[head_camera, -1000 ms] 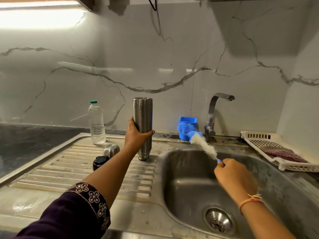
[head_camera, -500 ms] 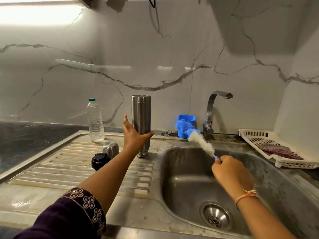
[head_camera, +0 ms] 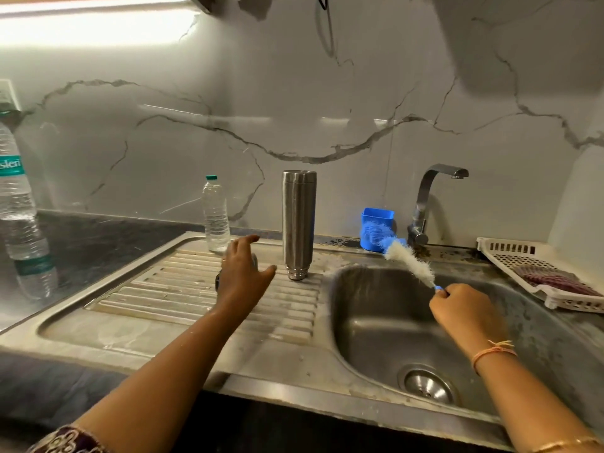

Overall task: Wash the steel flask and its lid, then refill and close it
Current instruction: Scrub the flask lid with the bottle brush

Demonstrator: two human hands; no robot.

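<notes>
Standing mouth-down on the ribbed drainboard (head_camera: 183,289), just left of the sink basin (head_camera: 376,322), is the steel flask (head_camera: 299,223), and nothing's touching it. My left hand (head_camera: 243,273) hovers just left of it, fingers apart and holding nothing, with the lid bits (head_camera: 217,282) mostly hidden behind it. My right hand (head_camera: 464,308) is over the basin, fingers clamped on the bottle brush (head_camera: 408,259) handle, bristles pointing at the blue holder (head_camera: 376,220) by the tap (head_camera: 425,204).

Near drainboard (head_camera: 157,308) lies free; flask (head_camera: 299,223) and small bottle (head_camera: 215,217) (both upright) stand behind.
</notes>
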